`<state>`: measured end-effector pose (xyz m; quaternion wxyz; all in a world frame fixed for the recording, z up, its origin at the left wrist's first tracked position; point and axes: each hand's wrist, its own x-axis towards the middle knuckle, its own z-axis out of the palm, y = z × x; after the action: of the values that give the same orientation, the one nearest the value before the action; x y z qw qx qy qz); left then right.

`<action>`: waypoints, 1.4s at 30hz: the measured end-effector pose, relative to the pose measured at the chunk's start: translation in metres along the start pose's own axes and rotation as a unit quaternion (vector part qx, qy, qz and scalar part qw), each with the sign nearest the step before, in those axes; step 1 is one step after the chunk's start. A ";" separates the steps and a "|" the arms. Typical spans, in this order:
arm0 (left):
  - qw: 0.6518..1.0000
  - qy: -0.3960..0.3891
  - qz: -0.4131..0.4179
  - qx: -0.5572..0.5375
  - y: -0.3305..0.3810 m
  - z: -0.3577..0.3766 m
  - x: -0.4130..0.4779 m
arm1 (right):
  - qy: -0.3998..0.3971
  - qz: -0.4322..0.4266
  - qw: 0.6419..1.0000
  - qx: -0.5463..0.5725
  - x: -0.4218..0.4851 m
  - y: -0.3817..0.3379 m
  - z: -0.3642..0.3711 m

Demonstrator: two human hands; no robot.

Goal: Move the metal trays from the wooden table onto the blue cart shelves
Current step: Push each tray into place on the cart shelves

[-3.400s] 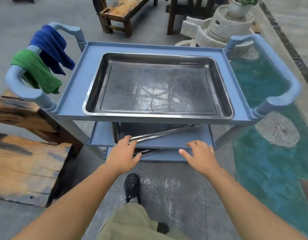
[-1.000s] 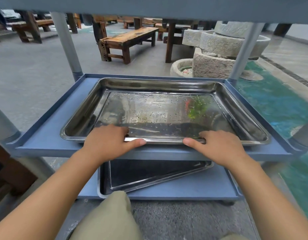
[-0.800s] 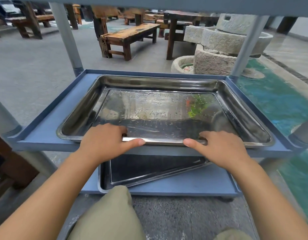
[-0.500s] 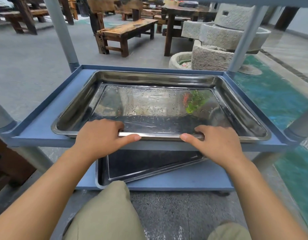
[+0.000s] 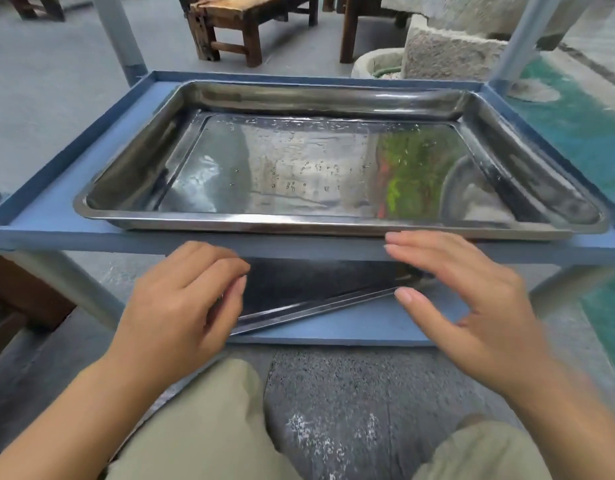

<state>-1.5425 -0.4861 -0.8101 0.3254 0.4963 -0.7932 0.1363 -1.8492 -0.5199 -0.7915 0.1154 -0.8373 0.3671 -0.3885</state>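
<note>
Shiny metal tray [image 5: 320,161] sits on the middle blue shelf [image 5: 57,216]; another tray [image 5: 316,299] lies crooked below. Your left hand [image 5: 181,306] and right hand [image 5: 472,306] are open, holding nothing.

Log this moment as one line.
left hand: open, empty | right hand: open, empty | tray: flat on middle shelf | lower tray: skewed

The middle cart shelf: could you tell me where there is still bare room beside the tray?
On the middle shelf, the metal tray fills nearly everything. Bare blue remains as a wedge left of the tray, plus a thin strip along the front edge. The right and back sides are tight. On the bottom shelf, the front right is bare beside the skewed lower tray.
</note>
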 end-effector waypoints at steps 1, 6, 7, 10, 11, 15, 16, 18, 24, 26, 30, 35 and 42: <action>1.000 -0.025 -0.003 0.001 -0.002 0.006 -0.005 | -0.017 -0.006 1.000 0.025 -0.006 0.001 0.008; 0.978 -0.201 -0.053 -0.004 -0.026 0.059 -0.031 | -0.143 0.096 0.980 0.094 -0.029 0.045 0.064; 0.972 -0.228 -0.064 -0.007 -0.033 0.072 -0.037 | -0.159 0.126 0.975 0.094 -0.033 0.060 0.076; 0.957 -0.279 -0.079 0.003 -0.055 0.113 -0.055 | -0.208 0.171 0.963 0.027 -0.042 0.108 0.108; 0.953 -0.290 -0.081 0.015 -0.062 0.127 -0.062 | -0.247 0.164 0.955 -0.030 -0.045 0.126 0.119; 0.919 -0.373 -0.117 0.054 -0.089 0.185 -0.084 | -0.406 0.169 0.882 -0.171 -0.052 0.186 0.160; 0.910 -0.389 -0.131 0.059 -0.093 0.198 -0.088 | -0.411 0.177 0.878 -0.173 -0.052 0.199 0.169; 0.894 -0.412 -0.164 0.065 -0.100 0.220 -0.091 | -0.405 0.182 0.877 -0.184 -0.049 0.222 0.185; 0.845 -0.474 -0.245 0.041 -0.098 0.264 -0.100 | -0.429 0.256 0.831 -0.245 -0.035 0.269 0.205; 0.833 -0.486 -0.260 0.045 -0.092 0.272 -0.105 | -0.442 0.267 0.816 -0.259 -0.032 0.273 0.208; 0.845 -0.464 -0.258 0.064 -0.092 0.277 -0.109 | -0.459 0.275 0.802 -0.267 -0.031 0.272 0.209; 0.856 -0.459 -0.228 0.067 -0.111 0.279 -0.105 | -0.449 0.302 0.795 -0.274 -0.034 0.262 0.215; 0.864 -0.476 -0.149 0.072 -0.149 0.274 -0.092 | -0.421 0.389 0.781 -0.249 -0.049 0.234 0.234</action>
<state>-1.4892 -0.6397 -1.0923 -0.1115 0.6349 -0.7566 -0.1096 -1.8208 -0.6714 -1.0885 0.1874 -0.7034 0.6602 0.1853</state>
